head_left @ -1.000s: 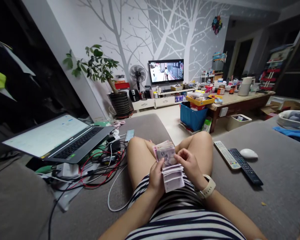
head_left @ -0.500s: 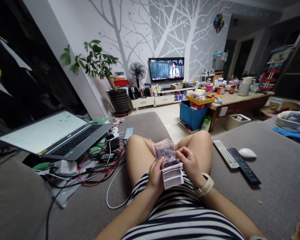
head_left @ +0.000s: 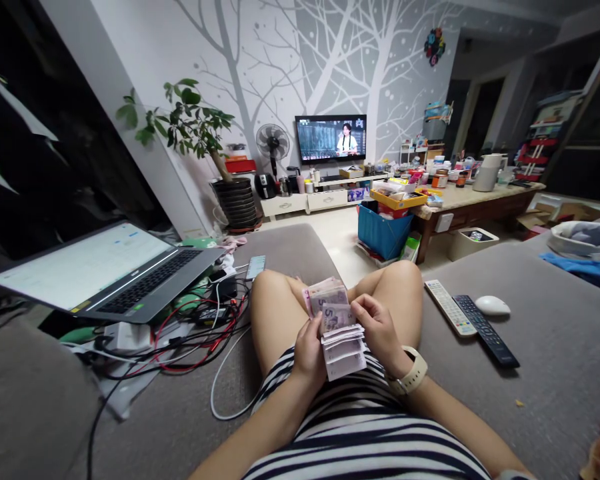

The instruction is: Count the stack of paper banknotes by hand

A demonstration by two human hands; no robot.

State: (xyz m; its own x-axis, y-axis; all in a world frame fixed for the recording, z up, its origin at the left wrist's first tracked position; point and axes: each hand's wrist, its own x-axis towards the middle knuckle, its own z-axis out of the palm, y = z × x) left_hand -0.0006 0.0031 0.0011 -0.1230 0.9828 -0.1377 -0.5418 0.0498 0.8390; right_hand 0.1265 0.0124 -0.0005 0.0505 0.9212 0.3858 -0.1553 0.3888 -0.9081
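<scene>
A wad of banknotes (head_left: 344, 357) lies over my lap, several notes folded down toward me in a staggered row. Upper notes showing a "5" stand fanned away from me. My left hand (head_left: 310, 348) is closed around the wad's left side, thumb pressed on the front. At the right edge of an upper note, my right hand (head_left: 376, 327) pinches with thumb and forefinger. A pinkish note (head_left: 307, 298) sticks out at the wad's upper left. My right wrist wears a pale watch (head_left: 414, 375).
To my left a laptop (head_left: 145, 287) rests above tangled cables (head_left: 195, 340). Two remotes, one white (head_left: 450, 308) and one black (head_left: 487, 333), lie right of my knee beside a white mouse (head_left: 493, 306). Ahead stand a blue bin (head_left: 383, 232), a cluttered table (head_left: 460, 208) and a television (head_left: 330, 138).
The upper "5" note in front has been drawn down toward me, apart from the one behind it. My right fingers still pinch its edge. The view has shifted slightly.
</scene>
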